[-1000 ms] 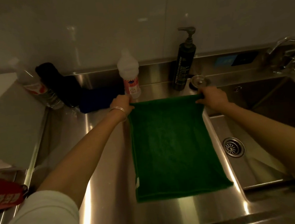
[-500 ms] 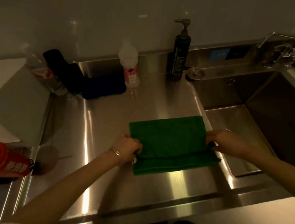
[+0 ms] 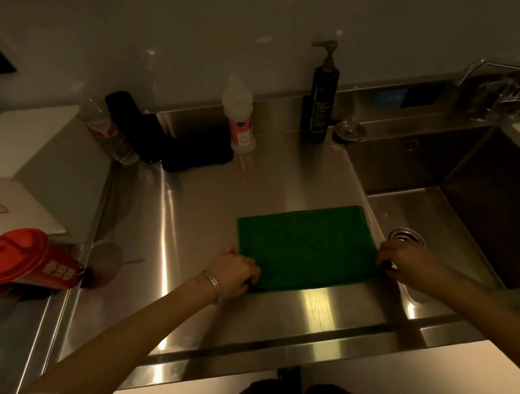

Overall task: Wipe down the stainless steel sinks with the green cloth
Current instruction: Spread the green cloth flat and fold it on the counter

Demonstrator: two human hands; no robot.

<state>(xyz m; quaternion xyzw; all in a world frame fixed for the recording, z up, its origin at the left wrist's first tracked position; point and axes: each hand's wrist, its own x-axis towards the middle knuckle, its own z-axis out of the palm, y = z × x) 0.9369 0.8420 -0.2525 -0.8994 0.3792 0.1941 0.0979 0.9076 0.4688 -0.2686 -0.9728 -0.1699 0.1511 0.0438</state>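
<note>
A plain dark green cloth (image 3: 304, 246) lies on the silver steel worktop (image 3: 190, 209). At nine o'clock, a red cup (image 3: 28, 259); at twelve, a white bottle (image 3: 239, 117) with a pink label; beside it, a black pump bottle (image 3: 319, 103).

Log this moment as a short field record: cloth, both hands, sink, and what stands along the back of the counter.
cloth: green cloth, folded flat on the steel counter, left of the sink
left hand: left hand pinches the cloth's near left corner
right hand: right hand pinches the near right corner
sink: sink with drain just right of the cloth
back row: clear bottle, white squeeze bottle, dark pump bottle
left edge: red cup
</note>
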